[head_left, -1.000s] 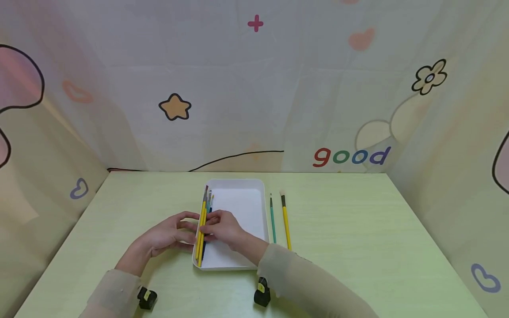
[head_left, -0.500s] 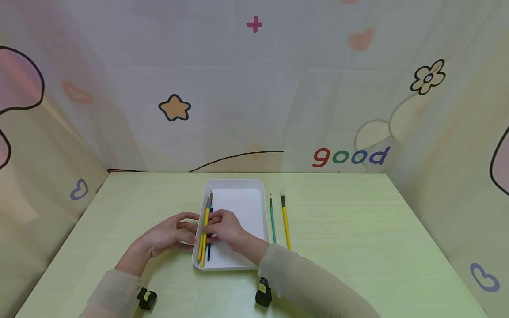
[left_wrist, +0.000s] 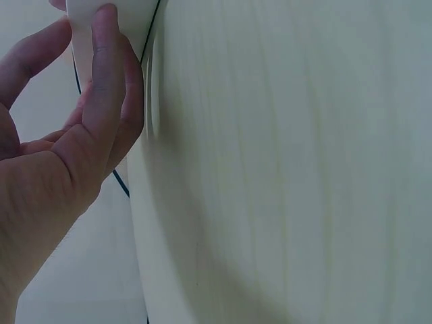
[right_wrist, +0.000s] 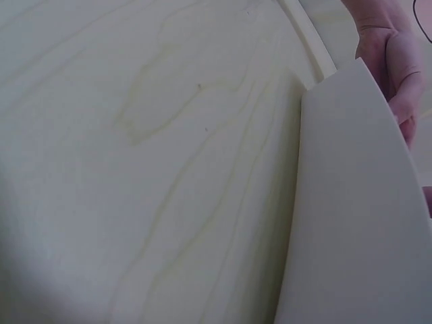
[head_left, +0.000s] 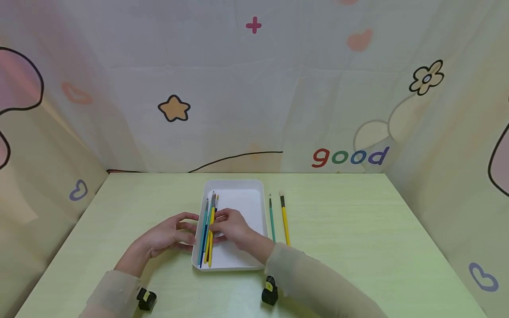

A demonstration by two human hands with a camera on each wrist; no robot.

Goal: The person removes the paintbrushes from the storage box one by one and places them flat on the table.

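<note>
A shallow white tray (head_left: 240,260) lies on the table with several paintbrushes along its left side. Inside the tray, my right hand (head_left: 232,227) pinches the bunch around the yellow-handled paintbrushes (head_left: 210,254), thumb across the handles and fingers at their right. To the left of these lie teal-handled paintbrushes (head_left: 204,225), and a dark blue handle end (head_left: 201,260) shows at the near end. My left hand (head_left: 169,234) touches the tray's outer left wall with loosely bent fingers; the left wrist view shows a finger (left_wrist: 104,67) against the white wall. The right fingertips are partly hidden.
Right of the tray, a teal paintbrush (head_left: 272,216) and a thicker yellow paintbrush (head_left: 285,221) lie on the pale wood-grain table (head_left: 350,256), their near ends hidden by the right forearm. A printed cloth (head_left: 234,88) encloses the table's back and sides.
My right hand has shifted slightly right inside the tray, and the yellow paintbrushes have moved right with it. The teal paintbrushes now show to their left. My left hand stays in place.
</note>
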